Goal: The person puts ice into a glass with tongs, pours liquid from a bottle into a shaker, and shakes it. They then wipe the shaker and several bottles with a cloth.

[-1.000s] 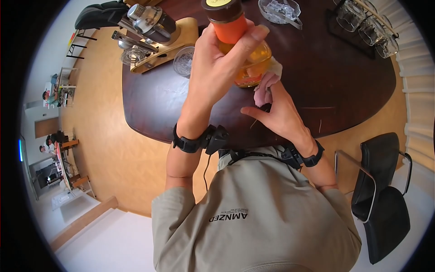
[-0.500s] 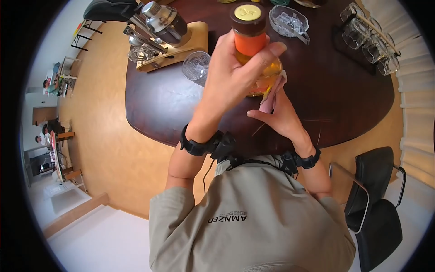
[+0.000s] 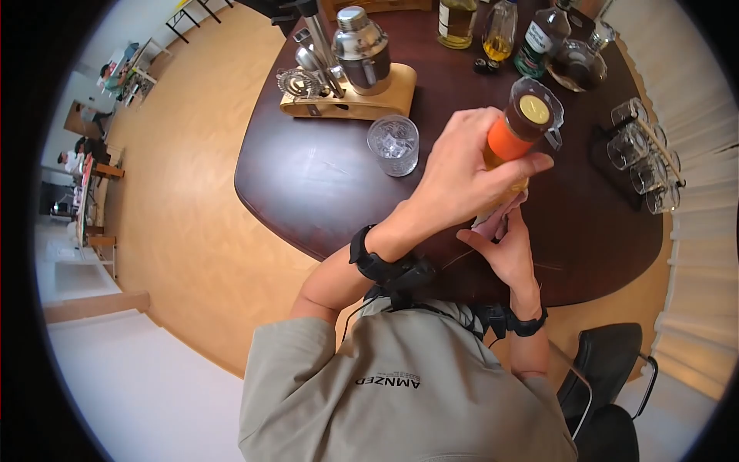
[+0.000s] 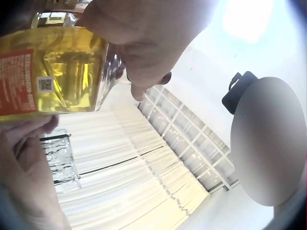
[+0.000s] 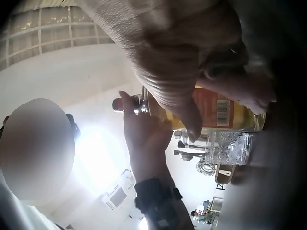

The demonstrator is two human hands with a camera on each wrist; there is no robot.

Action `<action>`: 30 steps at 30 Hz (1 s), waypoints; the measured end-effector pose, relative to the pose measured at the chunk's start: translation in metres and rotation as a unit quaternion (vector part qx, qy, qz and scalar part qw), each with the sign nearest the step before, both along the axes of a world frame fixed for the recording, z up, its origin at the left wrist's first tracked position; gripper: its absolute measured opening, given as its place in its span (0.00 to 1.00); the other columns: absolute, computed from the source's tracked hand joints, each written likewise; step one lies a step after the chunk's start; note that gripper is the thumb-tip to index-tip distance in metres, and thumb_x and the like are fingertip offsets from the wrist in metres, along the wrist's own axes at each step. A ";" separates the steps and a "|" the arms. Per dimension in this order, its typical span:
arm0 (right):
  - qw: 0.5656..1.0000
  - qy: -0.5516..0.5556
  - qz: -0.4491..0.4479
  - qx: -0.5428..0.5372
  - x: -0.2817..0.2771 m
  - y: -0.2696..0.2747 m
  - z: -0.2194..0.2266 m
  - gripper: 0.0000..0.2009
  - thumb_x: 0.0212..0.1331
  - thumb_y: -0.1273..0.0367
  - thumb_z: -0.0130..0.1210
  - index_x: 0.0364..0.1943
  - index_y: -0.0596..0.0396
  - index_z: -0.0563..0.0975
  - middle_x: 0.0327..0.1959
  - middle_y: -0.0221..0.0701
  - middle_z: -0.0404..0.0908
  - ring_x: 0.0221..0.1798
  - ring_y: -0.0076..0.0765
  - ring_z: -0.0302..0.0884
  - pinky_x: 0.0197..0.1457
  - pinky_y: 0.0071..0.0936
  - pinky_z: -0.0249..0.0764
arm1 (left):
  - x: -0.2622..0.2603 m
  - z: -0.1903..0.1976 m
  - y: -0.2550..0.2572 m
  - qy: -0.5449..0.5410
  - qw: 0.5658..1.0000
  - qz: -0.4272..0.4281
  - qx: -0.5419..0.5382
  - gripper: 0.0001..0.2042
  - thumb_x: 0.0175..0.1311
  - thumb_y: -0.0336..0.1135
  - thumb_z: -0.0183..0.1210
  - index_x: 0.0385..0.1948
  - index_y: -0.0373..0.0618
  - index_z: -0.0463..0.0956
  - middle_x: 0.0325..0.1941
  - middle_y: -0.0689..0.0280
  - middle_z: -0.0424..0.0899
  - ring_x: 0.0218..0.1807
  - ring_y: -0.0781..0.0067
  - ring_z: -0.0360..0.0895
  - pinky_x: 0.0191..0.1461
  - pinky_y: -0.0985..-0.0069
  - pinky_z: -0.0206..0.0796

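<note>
In the head view my left hand [image 3: 462, 173] grips a glass liquor bottle [image 3: 506, 140] round its neck, which has a dark cap and an orange band. Yellow liquid and an orange label with a small code show on the bottle [image 4: 72, 67] in the left wrist view. Low on the bottle, my right hand [image 3: 512, 254] holds a crumpled pink cloth [image 3: 493, 225] against its side, thumb spread toward me. A clear tumbler [image 3: 394, 146] with ice stands on the table left of the bottle.
A wooden stand [image 3: 400, 88] at the back left carries a metal shaker [image 3: 362, 50] and bar tools. Several bottles [image 3: 543, 38] line the back. An ice bowl [image 3: 550, 96] is partly hidden behind the bottle cap. Glasses hang on a rack [image 3: 647, 154] at the right.
The bottle and both hands have moved right relative to the tumbler, and the cap now overlaps the ice bowl. The head view has shifted, bringing the back bottles into sight.
</note>
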State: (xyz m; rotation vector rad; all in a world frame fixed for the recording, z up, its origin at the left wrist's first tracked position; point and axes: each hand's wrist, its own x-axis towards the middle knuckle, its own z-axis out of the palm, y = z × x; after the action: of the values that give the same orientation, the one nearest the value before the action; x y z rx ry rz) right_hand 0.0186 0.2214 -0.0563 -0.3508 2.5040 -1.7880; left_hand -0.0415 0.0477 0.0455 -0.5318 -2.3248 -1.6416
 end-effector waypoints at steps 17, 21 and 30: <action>0.990 -0.107 0.011 -0.091 -0.010 0.012 0.003 0.41 0.46 0.66 0.83 0.64 0.58 0.70 0.39 0.23 0.80 0.41 0.15 0.77 0.41 0.18 0.71 | -0.001 -0.005 0.001 -0.002 1.000 0.007 0.028 0.22 0.59 0.52 0.73 0.43 0.44 0.80 0.51 0.56 0.83 0.61 0.46 0.73 0.64 0.55 0.67; 0.993 -0.033 0.030 -0.113 -0.022 0.006 0.034 0.39 0.46 0.66 0.83 0.62 0.58 0.72 0.39 0.22 0.78 0.43 0.14 0.76 0.42 0.18 0.70 | -0.001 -0.007 0.001 0.005 0.999 0.010 0.040 0.23 0.59 0.53 0.73 0.44 0.43 0.81 0.51 0.56 0.83 0.60 0.46 0.74 0.64 0.55 0.67; 0.982 -0.164 0.083 -0.040 -0.033 0.002 -0.002 0.26 0.54 0.76 0.74 0.56 0.59 0.73 0.34 0.28 0.81 0.30 0.23 0.80 0.36 0.21 0.77 | 0.000 -0.007 0.001 -0.002 0.999 0.020 0.042 0.25 0.58 0.53 0.74 0.43 0.41 0.79 0.49 0.55 0.83 0.60 0.47 0.75 0.61 0.57 0.69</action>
State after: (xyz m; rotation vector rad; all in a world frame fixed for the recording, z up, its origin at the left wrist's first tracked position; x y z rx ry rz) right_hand -0.0140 0.2231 -0.0578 -0.2373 2.1198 -1.7244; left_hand -0.0413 0.0488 0.0385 -0.4619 -2.2428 -1.7136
